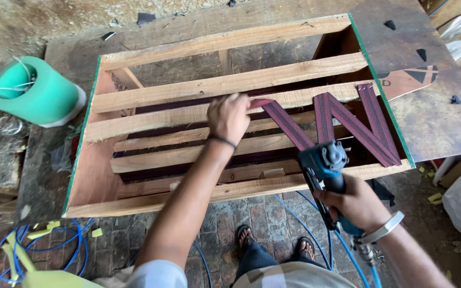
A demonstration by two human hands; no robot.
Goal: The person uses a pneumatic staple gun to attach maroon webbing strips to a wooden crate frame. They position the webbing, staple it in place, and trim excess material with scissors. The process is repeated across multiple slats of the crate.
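A wooden frame [225,85] of rough slats fills the middle of the view, resting on a dark worn board [433,117], its near rail above a brick floor. A maroon striped strap [348,120] zigzags over the right half of the frame, running from the middle slat down toward the near right corner and back up.

The left arm reaches far across the frame from the near edge, nearly straight. The left hand [229,116] lies palm down on the middle slat, fingers curled and pinching the left end of the strap against the wood. The right arm comes in from the near right, elbow bent. The right hand [359,205] is closed in a full grip around the handle of a blue staple gun [326,168], whose head points at the strap near the middle of the frame.

The gun's nose is hidden behind its own body, so contact with the strap cannot be told. A blue hose [348,253] trails off the near edge. At far left sits a green spool [36,90].
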